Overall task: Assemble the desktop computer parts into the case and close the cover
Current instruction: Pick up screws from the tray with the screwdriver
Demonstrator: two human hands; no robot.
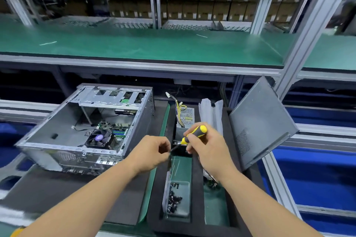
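Note:
An open computer case (pixel 57 136) lies on its side at the left, with a motherboard and a fan cooler (pixel 99 137) inside. My right hand (pixel 204 144) grips a yellow and black screwdriver (pixel 194 133), its shaft pointing down-left. My left hand (pixel 152 152) has its fingers curled at the screwdriver's tip; what it pinches there is too small to tell. A power supply (pixel 185 116) with yellow and black wires lies behind my hands. The grey side cover (pixel 260 125) leans upright at the right.
A clear box of dark screws (pixel 176 199) sits in the black foam tray (pixel 196 223) below my hands. Folded plastic bags (pixel 211 109) stand behind the tray. A green shelf (pixel 154 44) with metal uprights runs across above the bench.

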